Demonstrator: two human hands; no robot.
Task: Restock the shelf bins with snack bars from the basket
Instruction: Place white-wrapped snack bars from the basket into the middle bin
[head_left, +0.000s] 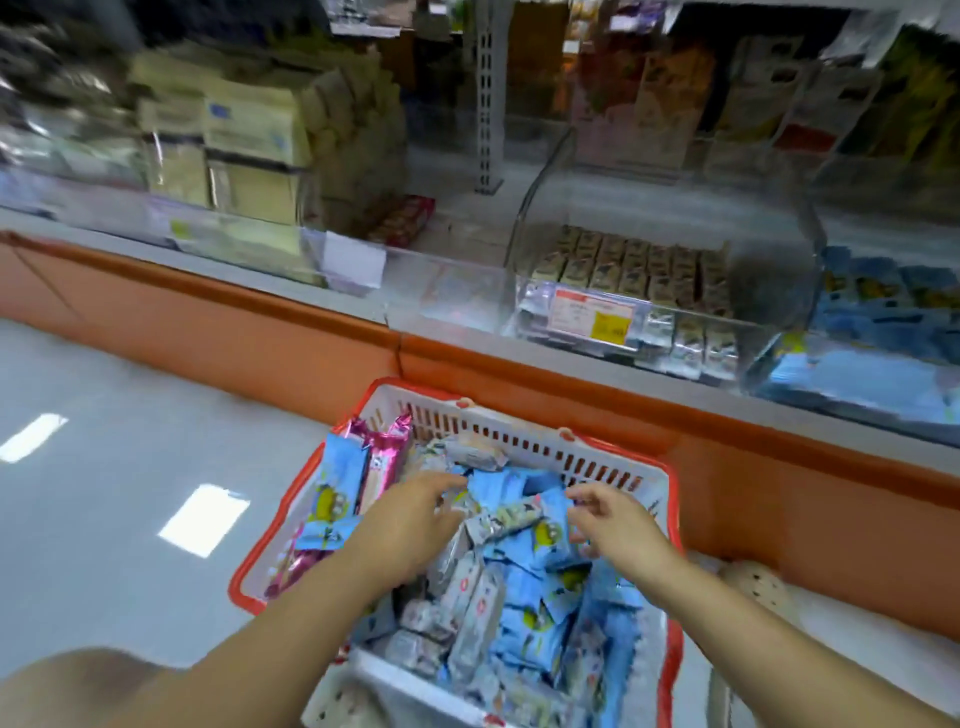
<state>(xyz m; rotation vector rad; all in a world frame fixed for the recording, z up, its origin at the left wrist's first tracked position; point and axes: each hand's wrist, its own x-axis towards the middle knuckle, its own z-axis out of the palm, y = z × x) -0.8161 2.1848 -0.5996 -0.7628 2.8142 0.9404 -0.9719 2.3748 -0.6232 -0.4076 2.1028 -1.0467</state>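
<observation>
Pink foil bars (382, 457) stand on end against the left wall of the red-rimmed basket (519, 441), which sits low in front of the shelf. Just right of them the left hand (410, 519) lies over the heap, fingers fairly straight and close together, tips touching the wrappers and curled round nothing. Between the two hands lies a silver bar (506, 519), its long axis running across from one hand toward the other, about equally near each. The right hand (618, 525) hangs over the blue bars (519, 582) with fingers loosely curled; whether they pinch a wrapper I cannot tell through the blur. The clear shelf bins (779, 249) lie up and ahead, nearer the right hand, so any lift would likely go forward and rightward.
</observation>
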